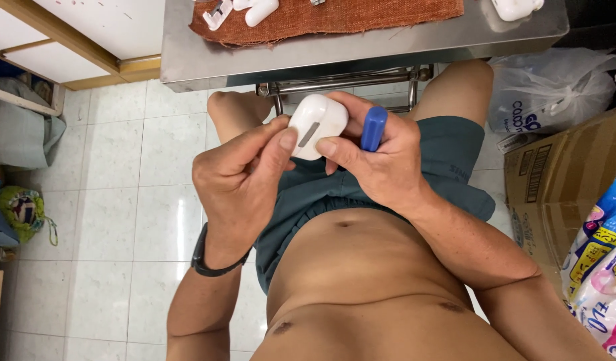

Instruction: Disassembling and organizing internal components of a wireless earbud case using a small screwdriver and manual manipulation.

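A small white rounded case (316, 124) with a grey metal hinge strip is held over my lap between both hands. My left hand (244, 180), with a black band on its wrist, pinches the case with thumb and fingers from the left. My right hand (381, 164) grips the case from the right with its thumb and also holds a blue tool handle (373, 128) upright between its fingers. The tool's tip is hidden behind the hand.
A steel table (361, 47) stands ahead with a rust-coloured cloth (348, 17) carrying white case parts (261, 11); another white part (515, 8) lies at its right. A plastic bag (555, 87), cardboard box (562, 180) and colourful package (602, 267) sit right. Tiled floor and bags lie left.
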